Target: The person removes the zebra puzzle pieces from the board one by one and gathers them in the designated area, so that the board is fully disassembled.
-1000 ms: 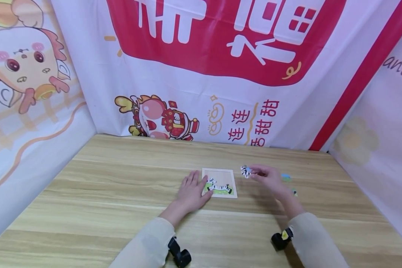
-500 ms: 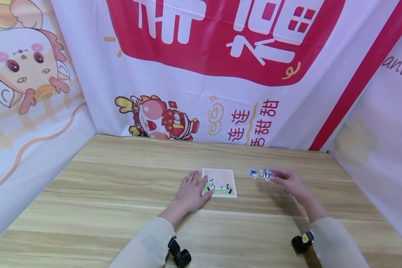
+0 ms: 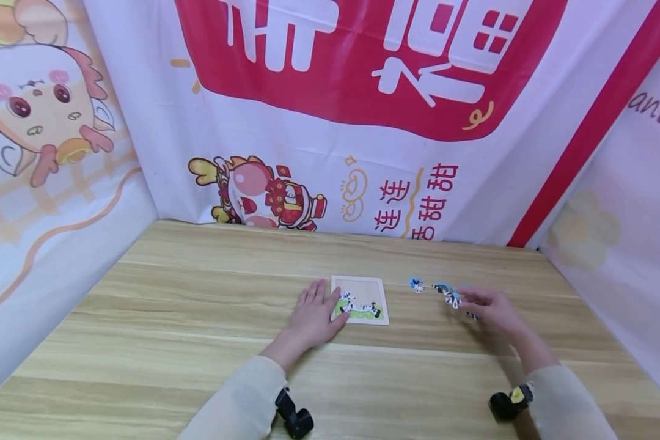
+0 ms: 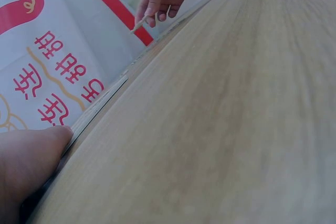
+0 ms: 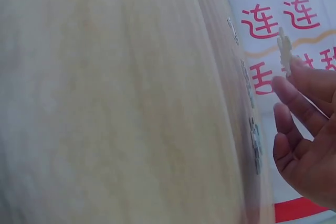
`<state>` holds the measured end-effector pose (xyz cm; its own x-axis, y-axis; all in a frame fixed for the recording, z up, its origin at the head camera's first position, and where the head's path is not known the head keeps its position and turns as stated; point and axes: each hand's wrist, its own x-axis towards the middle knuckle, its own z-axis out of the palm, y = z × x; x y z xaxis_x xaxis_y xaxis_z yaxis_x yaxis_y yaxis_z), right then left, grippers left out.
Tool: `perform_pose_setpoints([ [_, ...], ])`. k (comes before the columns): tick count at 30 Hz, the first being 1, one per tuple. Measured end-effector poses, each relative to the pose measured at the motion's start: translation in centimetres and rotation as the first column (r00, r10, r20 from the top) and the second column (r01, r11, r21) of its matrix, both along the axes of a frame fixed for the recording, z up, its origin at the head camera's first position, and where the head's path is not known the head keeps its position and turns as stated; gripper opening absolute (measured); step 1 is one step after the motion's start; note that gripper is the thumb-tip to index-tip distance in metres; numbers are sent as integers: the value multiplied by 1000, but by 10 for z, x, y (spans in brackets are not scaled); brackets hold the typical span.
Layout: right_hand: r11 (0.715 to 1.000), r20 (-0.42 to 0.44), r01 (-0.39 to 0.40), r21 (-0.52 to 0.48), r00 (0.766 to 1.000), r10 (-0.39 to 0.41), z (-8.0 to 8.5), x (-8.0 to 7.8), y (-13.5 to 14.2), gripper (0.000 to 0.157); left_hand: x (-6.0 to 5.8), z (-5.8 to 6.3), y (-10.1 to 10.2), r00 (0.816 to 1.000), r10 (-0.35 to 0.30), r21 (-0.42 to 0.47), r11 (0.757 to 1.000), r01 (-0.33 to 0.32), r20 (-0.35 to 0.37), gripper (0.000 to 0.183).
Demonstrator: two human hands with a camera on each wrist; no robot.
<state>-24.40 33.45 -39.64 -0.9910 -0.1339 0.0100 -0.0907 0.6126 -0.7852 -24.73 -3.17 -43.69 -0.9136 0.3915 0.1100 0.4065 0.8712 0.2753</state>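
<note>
My left hand (image 3: 317, 316) lies on the table with its fingers spread, the thumb side resting on a square puzzle board (image 3: 365, 286). The board has a pale rim, and a zebra on green fills its lower part. In the left wrist view the thumb (image 4: 37, 156) presses at the board's edge. To the right, my right hand (image 3: 492, 308) pinches a zebra-striped puzzle piece (image 3: 452, 299) between thumb and fingertips, raised above the table. Seen edge-on in the right wrist view, the piece (image 5: 285, 51) is thin and pale.
A loose blue and striped puzzle piece (image 3: 417, 285) lies between the board and my right hand. Another piece (image 3: 472, 316) lies partly hidden below that hand. Loose pieces (image 5: 255, 142) line the wooden table (image 5: 131, 103) in the right wrist view. A printed cloth (image 3: 330, 153) hangs behind.
My right hand has moved right, away from the board, with the striped piece in its fingers, uncovering loose pieces on the table. The left hand has stayed in place.
</note>
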Motion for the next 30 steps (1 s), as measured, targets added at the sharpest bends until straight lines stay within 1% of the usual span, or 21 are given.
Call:
perform_pose_setpoints([
  [5, 1000, 42, 7, 17, 999, -7, -9, -1, 8, 43, 0, 0, 1, 1000, -1, 1, 1000, 1, 8, 64],
  [11, 999, 14, 7, 36, 1000, -7, -17, -2, 10, 39, 0, -1, 1, 1000, 0, -4, 1000, 0, 5, 63],
  [13, 999, 21, 16, 36, 1000, -17, -18, -2, 9, 39, 1, -1, 1, 1000, 3, -6, 1000, -3, 5, 63],
  [17, 997, 35, 38, 68, 999, -40, -20, -4, 7, 39, 1, 0, 1, 1000, 4, -4, 1000, -4, 8, 63],
  [20, 995, 31, 28, 93, 999, -31, -22, -4, 7, 39, 1, 1, 1, 1000, 3, -1, 1000, -3, 11, 63],
  [30, 994, 15, 43, 99, 999, -45, -25, -6, 4, 35, 2, 2, 1, 1000, 0, -3, 1000, 0, 11, 63],
])
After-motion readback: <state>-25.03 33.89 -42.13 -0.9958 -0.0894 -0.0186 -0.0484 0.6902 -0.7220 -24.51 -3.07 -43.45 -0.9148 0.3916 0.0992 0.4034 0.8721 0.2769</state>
